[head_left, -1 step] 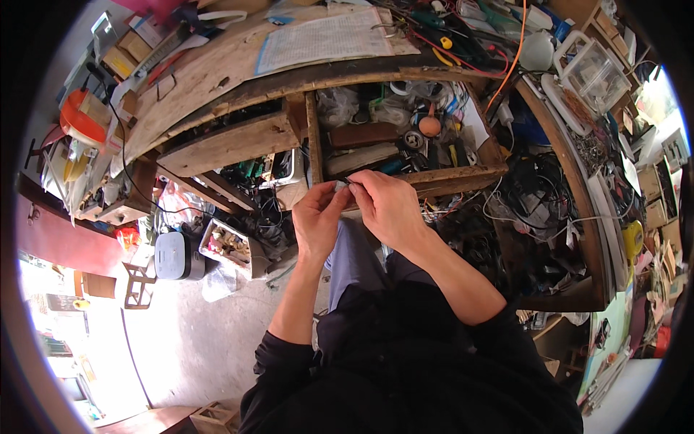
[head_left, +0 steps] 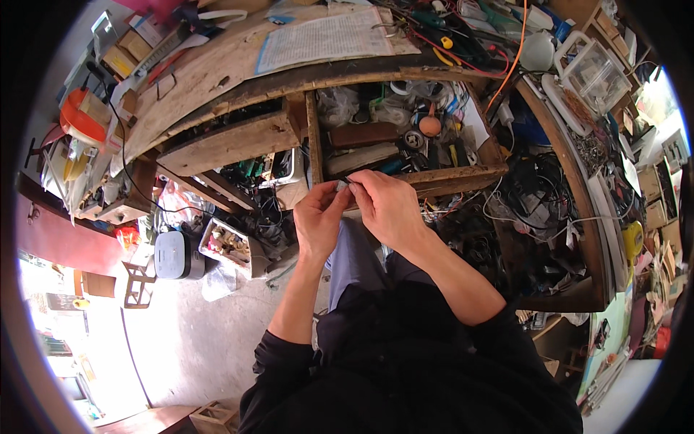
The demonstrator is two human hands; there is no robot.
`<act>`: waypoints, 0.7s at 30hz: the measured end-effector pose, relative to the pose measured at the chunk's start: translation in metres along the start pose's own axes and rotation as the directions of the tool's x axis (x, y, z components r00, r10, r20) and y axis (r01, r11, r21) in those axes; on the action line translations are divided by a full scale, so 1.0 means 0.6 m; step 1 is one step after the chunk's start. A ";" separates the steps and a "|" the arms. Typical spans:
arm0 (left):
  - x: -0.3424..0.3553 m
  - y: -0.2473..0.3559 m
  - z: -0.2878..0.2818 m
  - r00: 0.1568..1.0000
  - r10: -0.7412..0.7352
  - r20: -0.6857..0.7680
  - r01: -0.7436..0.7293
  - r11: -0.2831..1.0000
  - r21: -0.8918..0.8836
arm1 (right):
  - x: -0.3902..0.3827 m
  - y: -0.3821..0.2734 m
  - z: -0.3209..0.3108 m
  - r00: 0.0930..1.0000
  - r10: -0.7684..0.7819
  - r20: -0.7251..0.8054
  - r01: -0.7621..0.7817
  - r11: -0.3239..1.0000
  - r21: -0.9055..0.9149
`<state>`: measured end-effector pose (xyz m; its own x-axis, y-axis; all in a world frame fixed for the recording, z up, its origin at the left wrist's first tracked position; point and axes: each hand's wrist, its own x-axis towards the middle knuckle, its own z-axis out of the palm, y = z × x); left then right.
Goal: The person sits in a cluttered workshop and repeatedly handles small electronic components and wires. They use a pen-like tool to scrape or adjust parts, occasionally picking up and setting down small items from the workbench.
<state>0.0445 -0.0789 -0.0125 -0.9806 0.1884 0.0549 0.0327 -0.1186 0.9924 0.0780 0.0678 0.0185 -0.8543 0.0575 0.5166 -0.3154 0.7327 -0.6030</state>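
Observation:
My left hand [head_left: 318, 219] and my right hand [head_left: 391, 210] meet in front of an open wooden drawer [head_left: 463, 179]. Thumbs and fingertips of both are pinched together around a small whitish piece [head_left: 342, 186], mostly hidden by the fingers and too small to name. Just beyond my fingertips, the drawer holds a brown oblong case [head_left: 363, 134], a round orange-brown object with a thin neck [head_left: 429, 126], a small round metal-rimmed part [head_left: 413, 140] and clear plastic bags [head_left: 337, 105].
Above the drawer runs a wooden workbench [head_left: 210, 94] with a printed sheet [head_left: 323, 43]. A second drawer [head_left: 230, 145] juts out at left. Tangled cables [head_left: 538, 192] fill the space at right. On the floor stand a grey-white appliance [head_left: 171, 255] and an open box [head_left: 233, 248].

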 end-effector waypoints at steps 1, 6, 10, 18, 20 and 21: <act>-0.001 -0.004 0.002 1.000 0.025 -0.004 -0.025 1.000 -0.014 | 0.000 -0.002 0.001 1.000 0.003 0.001 -0.003 1.000 -0.001; -0.005 -0.026 0.014 0.992 0.031 -0.122 -0.044 0.994 -0.105 | 0.004 -0.011 0.005 0.999 0.032 0.007 -0.032 0.999 0.004; -0.004 -0.031 0.018 0.988 0.041 -0.149 -0.059 0.991 -0.121 | 0.001 -0.001 0.007 1.000 0.029 0.003 -0.029 0.997 0.065; -0.007 -0.023 0.027 0.978 0.102 -0.180 -0.099 0.995 0.026 | -0.001 0.001 -0.002 0.995 0.095 0.030 -0.098 0.991 0.093; -0.008 -0.017 0.029 0.979 0.108 -0.172 -0.099 0.993 0.065 | -0.004 0.004 0.005 0.996 0.085 -0.005 -0.083 0.990 0.114; -0.009 -0.014 0.029 0.979 0.111 -0.172 -0.100 0.992 0.070 | -0.004 0.005 0.009 0.997 0.077 -0.023 -0.074 0.989 0.126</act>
<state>0.0528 -0.0616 -0.0193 -0.9894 0.0033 0.1451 0.1445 -0.0686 0.9871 0.0770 0.0663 0.0125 -0.8663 0.1296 0.4824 -0.3009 0.6355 -0.7110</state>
